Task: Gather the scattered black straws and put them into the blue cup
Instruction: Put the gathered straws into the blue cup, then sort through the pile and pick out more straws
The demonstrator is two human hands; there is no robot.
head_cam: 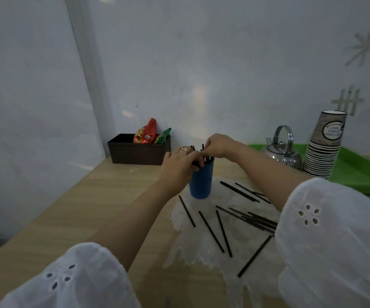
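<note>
Straws [202, 146] pinched in fingers [208, 146] over cup [200, 183].

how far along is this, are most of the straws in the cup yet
Not most. Done: a bundle of straws stands in the blue cup. In hand: the left hand and right hand grip that bundle at the rim. Left: a dozen or so loose straws lie on the white mat near the cup.
</note>
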